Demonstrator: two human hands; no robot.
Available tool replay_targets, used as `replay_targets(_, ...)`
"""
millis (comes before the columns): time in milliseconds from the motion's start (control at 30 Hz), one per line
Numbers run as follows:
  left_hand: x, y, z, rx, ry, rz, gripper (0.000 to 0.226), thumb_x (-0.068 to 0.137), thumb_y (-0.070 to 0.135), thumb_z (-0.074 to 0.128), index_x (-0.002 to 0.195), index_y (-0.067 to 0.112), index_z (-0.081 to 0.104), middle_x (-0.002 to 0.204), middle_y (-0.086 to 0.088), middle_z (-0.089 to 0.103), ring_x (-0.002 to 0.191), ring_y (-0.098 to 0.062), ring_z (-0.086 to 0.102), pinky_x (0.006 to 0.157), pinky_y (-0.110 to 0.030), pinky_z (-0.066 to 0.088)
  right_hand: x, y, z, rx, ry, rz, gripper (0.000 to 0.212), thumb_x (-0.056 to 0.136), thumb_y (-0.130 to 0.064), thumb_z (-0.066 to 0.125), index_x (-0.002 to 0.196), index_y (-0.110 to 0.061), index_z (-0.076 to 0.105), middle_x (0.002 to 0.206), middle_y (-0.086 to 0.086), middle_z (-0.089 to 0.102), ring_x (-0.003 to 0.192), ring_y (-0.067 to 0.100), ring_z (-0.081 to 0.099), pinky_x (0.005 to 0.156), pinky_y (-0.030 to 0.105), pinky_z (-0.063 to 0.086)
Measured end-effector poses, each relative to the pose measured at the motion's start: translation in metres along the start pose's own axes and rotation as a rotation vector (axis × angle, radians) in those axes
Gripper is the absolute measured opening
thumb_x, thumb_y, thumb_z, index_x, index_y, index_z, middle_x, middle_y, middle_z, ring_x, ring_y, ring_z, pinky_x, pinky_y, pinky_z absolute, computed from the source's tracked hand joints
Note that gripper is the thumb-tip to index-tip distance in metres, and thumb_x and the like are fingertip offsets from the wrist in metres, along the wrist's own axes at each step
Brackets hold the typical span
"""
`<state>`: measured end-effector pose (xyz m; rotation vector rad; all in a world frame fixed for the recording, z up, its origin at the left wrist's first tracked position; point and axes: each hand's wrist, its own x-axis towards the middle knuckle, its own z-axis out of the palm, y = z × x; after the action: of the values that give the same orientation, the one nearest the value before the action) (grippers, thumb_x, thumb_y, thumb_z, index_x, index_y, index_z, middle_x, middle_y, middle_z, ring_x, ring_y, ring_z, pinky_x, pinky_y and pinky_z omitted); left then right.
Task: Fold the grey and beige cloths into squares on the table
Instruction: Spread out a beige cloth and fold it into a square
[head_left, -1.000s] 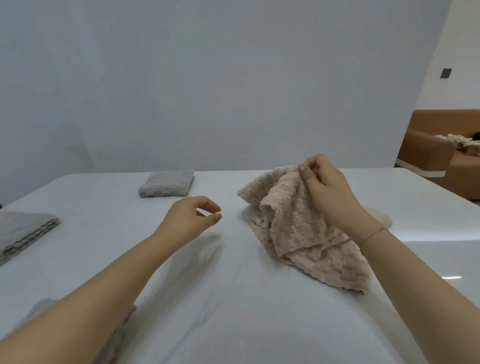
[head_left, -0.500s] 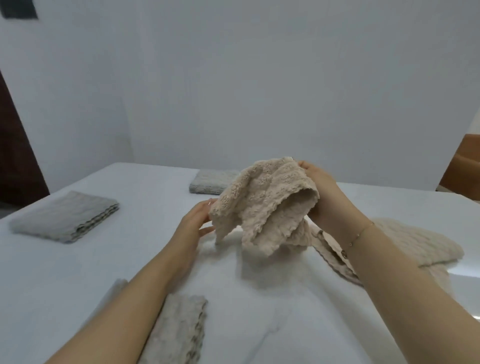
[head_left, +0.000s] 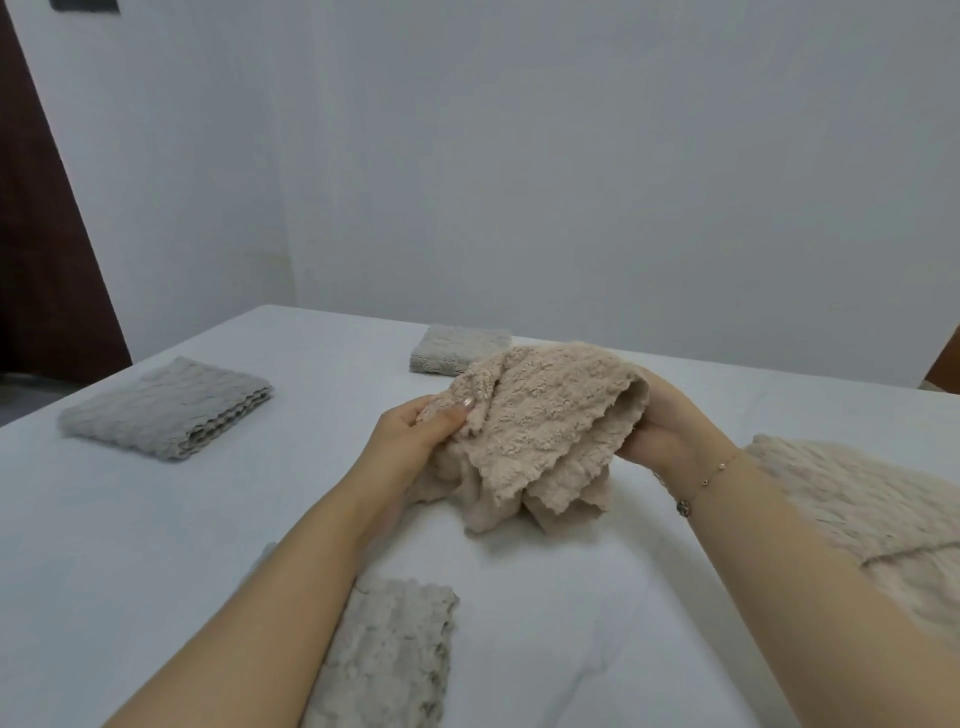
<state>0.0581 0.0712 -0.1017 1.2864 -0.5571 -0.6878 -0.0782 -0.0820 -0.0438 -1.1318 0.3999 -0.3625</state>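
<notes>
A crumpled beige cloth (head_left: 540, 431) hangs between my hands just above the white table (head_left: 182, 519), its lower folds touching the surface. My left hand (head_left: 415, 431) pinches its left edge with thumb and fingers. My right hand (head_left: 660, 421) grips the cloth's right side, fingers hidden inside the fabric. Three folded grey cloths lie on the table: one at the left (head_left: 166, 410), one at the back (head_left: 457, 353), one near me under my left forearm (head_left: 389, 654).
More beige cloth (head_left: 857, 509) lies spread on the table at the right, partly under my right forearm. A pale wall stands behind the table. A dark door (head_left: 41, 234) is at the far left.
My left hand has reached over and taken hold of the beige cloth's left edge. Both hands have raised and spread the cloth. The view has swung left and down.
</notes>
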Motion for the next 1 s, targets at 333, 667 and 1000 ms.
replay_targets(333,0.001,0.002,-0.004,-0.226,0.020,-0.191,0.017,0.091,0.013,0.057,0.101,0.004,0.067,0.091,-0.014,0.074,0.078,-0.023,0.072,0.067,-0.034,0.060,0.002,0.002,-0.029,-0.230,0.004,0.112,0.028,0.086,-0.021,0.063,0.111,-0.007,0.061,0.094,0.008,0.070,0.078,0.018,0.068,0.074,0.028,0.057)
replay_targets(667,0.013,-0.002,-0.019,-0.042,0.014,-0.277,0.011,0.088,0.015,0.063,0.088,0.005,0.068,0.080,-0.010,0.071,0.061,-0.014,0.068,0.055,-0.022,0.056,0.006,0.020,-0.049,-0.904,0.346,-0.084,0.023,0.085,-0.013,0.070,0.105,-0.004,0.063,0.076,0.005,0.064,0.058,0.011,0.059,0.052,0.018,0.050)
replay_targets(1000,0.011,-0.007,-0.029,0.700,0.243,0.226,0.023,0.084,0.026,0.071,0.105,0.023,0.063,0.110,0.009,0.062,0.100,-0.009,0.058,0.080,-0.020,0.040,-0.017,-0.003,-0.019,-1.448,-0.060,-0.181,0.035,0.081,-0.038,0.071,0.114,-0.039,0.062,0.122,-0.015,0.057,0.117,0.003,0.048,0.103,0.031,0.039)
